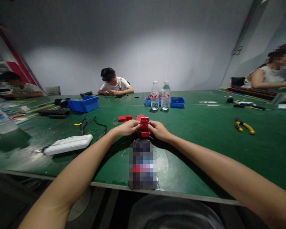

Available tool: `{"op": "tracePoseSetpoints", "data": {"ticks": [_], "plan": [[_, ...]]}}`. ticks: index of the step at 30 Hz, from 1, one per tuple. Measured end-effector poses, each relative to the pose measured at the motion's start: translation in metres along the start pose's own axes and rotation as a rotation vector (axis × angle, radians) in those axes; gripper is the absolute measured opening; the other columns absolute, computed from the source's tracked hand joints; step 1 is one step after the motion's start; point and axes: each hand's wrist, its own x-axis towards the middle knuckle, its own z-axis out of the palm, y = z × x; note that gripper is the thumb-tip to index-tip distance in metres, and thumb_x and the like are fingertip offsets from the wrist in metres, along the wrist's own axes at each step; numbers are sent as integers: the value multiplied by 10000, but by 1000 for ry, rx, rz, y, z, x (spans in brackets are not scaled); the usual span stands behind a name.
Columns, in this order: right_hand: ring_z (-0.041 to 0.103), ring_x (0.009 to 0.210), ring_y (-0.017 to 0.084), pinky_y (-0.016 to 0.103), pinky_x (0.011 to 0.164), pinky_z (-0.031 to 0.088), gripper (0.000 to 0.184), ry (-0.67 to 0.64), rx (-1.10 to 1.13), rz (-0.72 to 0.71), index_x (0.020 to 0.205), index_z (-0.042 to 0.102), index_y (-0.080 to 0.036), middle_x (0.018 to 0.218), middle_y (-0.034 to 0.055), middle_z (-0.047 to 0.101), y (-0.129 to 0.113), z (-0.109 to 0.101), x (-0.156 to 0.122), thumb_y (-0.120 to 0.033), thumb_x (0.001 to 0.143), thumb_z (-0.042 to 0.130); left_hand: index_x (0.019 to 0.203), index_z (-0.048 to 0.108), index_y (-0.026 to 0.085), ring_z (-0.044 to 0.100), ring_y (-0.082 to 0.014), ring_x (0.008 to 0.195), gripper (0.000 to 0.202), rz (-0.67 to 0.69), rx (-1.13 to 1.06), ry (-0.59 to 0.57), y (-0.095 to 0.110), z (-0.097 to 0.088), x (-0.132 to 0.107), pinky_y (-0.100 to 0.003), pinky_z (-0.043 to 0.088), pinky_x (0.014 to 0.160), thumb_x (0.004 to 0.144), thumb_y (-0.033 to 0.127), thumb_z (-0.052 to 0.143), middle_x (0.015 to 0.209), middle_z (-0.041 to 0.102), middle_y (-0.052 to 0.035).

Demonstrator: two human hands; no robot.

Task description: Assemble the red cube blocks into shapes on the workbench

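Your left hand (pixel 129 128); right hand (pixel 160 130): fingers (pixel 136 125) clamped on red rectangular block (pixel 145 123) | risk: loosened pinch could drop it onto flat dark rectangular device (pixel 143 163)

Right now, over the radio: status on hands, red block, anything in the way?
Left fingers and right fingers gripping red block from either side. Other red pieces close by, leftward. Blurred flat object on near side.
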Motion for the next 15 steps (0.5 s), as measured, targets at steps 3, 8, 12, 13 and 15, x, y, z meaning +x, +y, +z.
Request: {"op": "tracePoseSetpoints", "data": {"ticks": [3, 8, 12, 13, 15], "plan": [[628, 819, 183, 300, 774, 469, 362, -5, 9, 4, 1055, 675, -126, 980, 83, 708, 0, 0, 0, -378, 928, 448, 870, 625, 106, 539, -169, 695, 430, 3, -18, 5, 0, 0, 0, -252, 428, 663, 898, 493, 440, 727, 615, -45], [623, 787, 172, 291, 754, 472, 373, -6, 32, 19, 1066, 672, -123, 967, 79, 706, -1, 0, 0, -388, 927, 450, 877, 633, 105, 548, -176, 709, 422, -6, -30, 9, 2, 0, 1, -256, 434, 673, 891, 489, 459, 729, 624, -48], [624, 790, 174, 293, 760, 473, 367, 3, 23, 7, 1057, 677, -124, 963, 78, 709, 0, 0, 0, -386, 927, 455, 891, 635, 100, 543, -172, 703, 425, -6, -13, 6, 2, 0, 0, -252, 429, 664, 898, 481, 446, 750, 628, -52], [625, 796, 176, 295, 763, 473, 364, 6, 21, 4, 1058, 678, -126, 967, 78, 709, 1, 1, 0, -383, 927, 456, 892, 635, 99, 540, -170, 698, 427, -4, -8, 5, 2, 0, 0, -250, 426, 660, 899, 481, 444, 752, 627, -53], [629, 805, 179, 297, 763, 477, 359, 4, 25, 6, 1068, 677, -131, 979, 78, 710, 1, 1, 0, -379, 927, 459, 890, 635, 99, 535, -167, 689, 428, -1, -3, 8, 2, 0, 0, -249, 422, 654, 900, 480, 440, 750, 624, -52]]}}
